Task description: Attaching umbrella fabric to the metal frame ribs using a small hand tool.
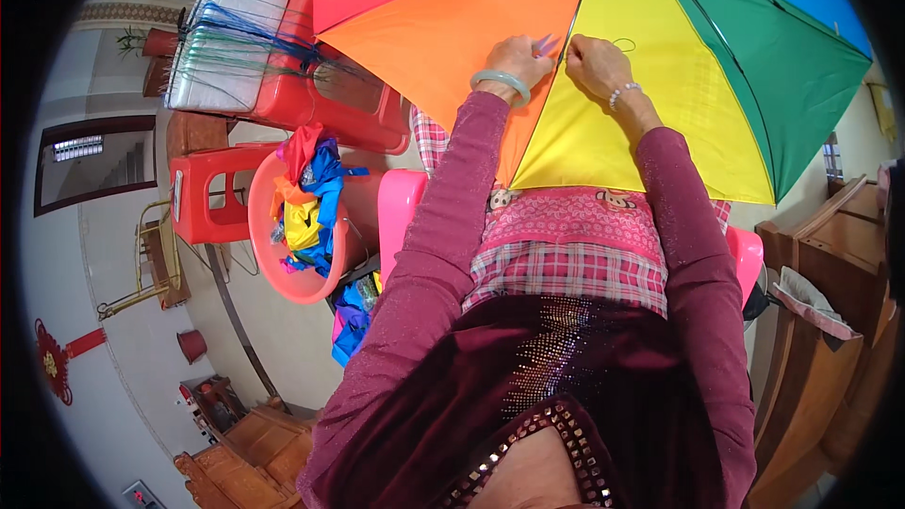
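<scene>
An open umbrella [650, 85] with red, orange, yellow, green and blue panels spreads over my lap and beyond, its dark ribs showing. My left hand [518, 61], with a pale green bangle at the wrist, is closed at the orange panel beside a rib [577, 9]. Pointed lilac tips show at its fingers; I cannot tell what they are. My right hand [600, 66], wearing a bead bracelet, is closed in a pinch on the yellow side of that rib. A thin dark thread [624, 42] loops out beside it. The fingertips are partly hidden.
On the left, a pink bucket [261, 254] holds colourful folded cloth. Behind it are red plastic stools [203, 198] and a white foam block [226, 47] hung with blue and green threads. More cloth [351, 325] lies near my left elbow. Wooden furniture [811, 320] stands right.
</scene>
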Available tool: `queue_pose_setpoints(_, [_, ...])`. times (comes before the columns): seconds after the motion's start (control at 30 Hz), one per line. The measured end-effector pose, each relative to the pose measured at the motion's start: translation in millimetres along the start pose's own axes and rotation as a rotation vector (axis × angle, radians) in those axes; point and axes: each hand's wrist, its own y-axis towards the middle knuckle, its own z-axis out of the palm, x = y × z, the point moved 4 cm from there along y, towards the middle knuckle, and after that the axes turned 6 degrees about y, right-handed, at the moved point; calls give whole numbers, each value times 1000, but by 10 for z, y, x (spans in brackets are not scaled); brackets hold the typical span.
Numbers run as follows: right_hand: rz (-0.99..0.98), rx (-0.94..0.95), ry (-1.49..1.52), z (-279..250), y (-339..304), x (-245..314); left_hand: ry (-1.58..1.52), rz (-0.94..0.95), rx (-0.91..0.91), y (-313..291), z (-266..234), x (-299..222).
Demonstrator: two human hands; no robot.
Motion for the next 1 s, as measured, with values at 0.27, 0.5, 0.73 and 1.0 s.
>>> queue_pose_setpoints(0.27, [233,202,180,-84,-1,-41,434,166,-75,-179,51,-227])
queue_pose_setpoints(0.5, [182,118,159,-233,61,-101,440,237,-151,-72,215,-457])
queue_pose_setpoints(0.73, [74,288,125,-589,194,-313,230,223,-105,129,284,-641])
queue_pose_setpoints(1.0, [151,-88,444,-2464,553,-210,215,84,102,381,-22,-388])
